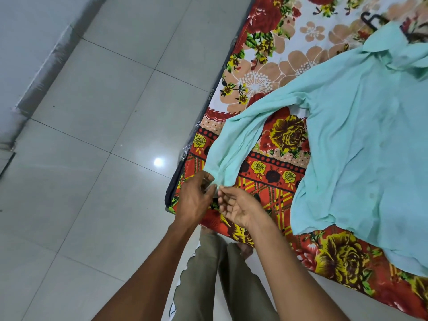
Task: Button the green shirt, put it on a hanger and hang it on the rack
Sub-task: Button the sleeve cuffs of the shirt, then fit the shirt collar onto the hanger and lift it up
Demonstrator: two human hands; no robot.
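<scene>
Below, your left hand (194, 198) and right hand (240, 210) both pinch the sleeve cuff (218, 179) of the green shirt (361, 144) spread flat on the floral bed (266, 72).

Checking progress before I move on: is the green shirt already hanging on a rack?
No, the green shirt lies spread flat on the floral bedsheet, and both hands work at its sleeve cuff.

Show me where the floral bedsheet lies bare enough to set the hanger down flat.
The floral bedsheet lies bare above the mint-green shirt's long sleeve, between the bed's left edge and the collar. A smaller patch sits between that sleeve and the shirt body, around the yellow rose. The near left corner is crowded: the left hand and right hand work the cuff there.
</scene>
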